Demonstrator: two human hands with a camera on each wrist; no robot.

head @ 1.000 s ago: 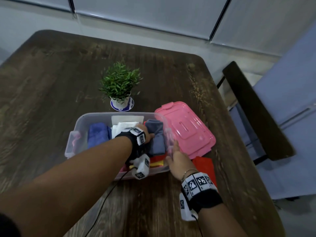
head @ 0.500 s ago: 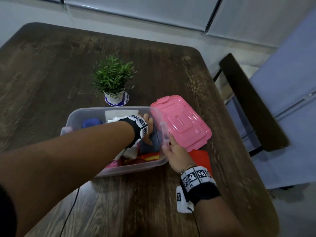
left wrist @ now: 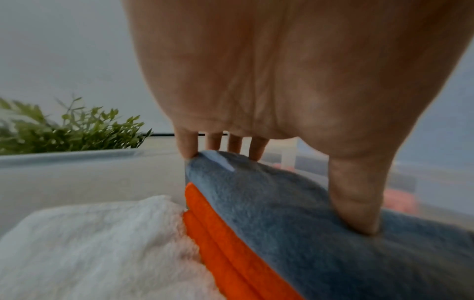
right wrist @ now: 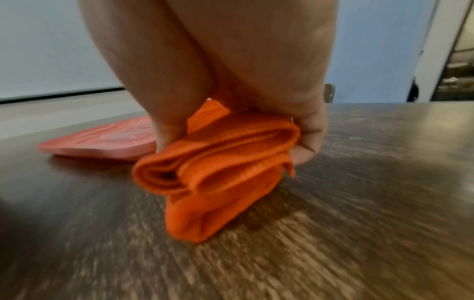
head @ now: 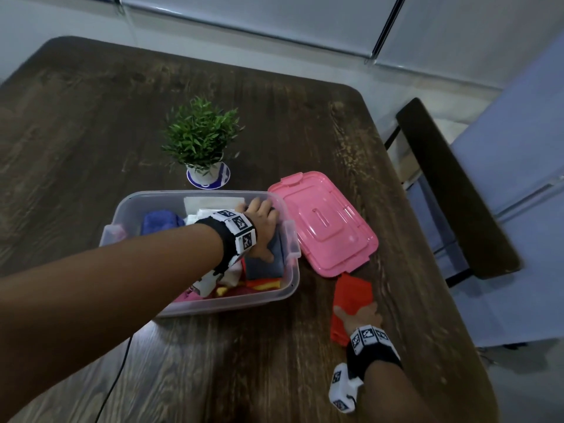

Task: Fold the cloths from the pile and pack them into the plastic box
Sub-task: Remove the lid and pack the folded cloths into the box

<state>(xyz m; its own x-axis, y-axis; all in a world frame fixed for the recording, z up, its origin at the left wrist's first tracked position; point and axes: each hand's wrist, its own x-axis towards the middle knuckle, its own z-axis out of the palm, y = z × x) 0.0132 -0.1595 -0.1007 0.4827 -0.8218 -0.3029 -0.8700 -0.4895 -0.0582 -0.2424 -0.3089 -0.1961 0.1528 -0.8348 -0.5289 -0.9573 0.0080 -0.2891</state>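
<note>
The clear plastic box point(head: 122, 215) stands on the table with folded cloths inside: blue point(head: 158, 221), white point(left wrist: 89, 243) and a grey cloth point(left wrist: 307, 213) lying on an orange one point(left wrist: 225, 233). My left hand point(head: 259, 227) is inside the box, its fingers straight, the thumb pressing down on the grey cloth point(head: 268, 265). To the right of the box my right hand point(head: 360, 315) grips a folded orange cloth point(right wrist: 218, 162) between thumb and fingers. That cloth point(head: 354, 293) is partly lifted, with its lower end on the table.
A pink lid point(head: 323, 221) lies flat right of the box, just beyond the orange cloth. A small potted plant point(head: 201, 138) stands behind the box. A dark chair point(head: 451, 184) stands along the table's right edge. A cable runs down from my left wrist.
My right hand left the box's right wall, moved back and right, and took hold of the orange cloth on the table. My left hand stayed on the grey cloth.
</note>
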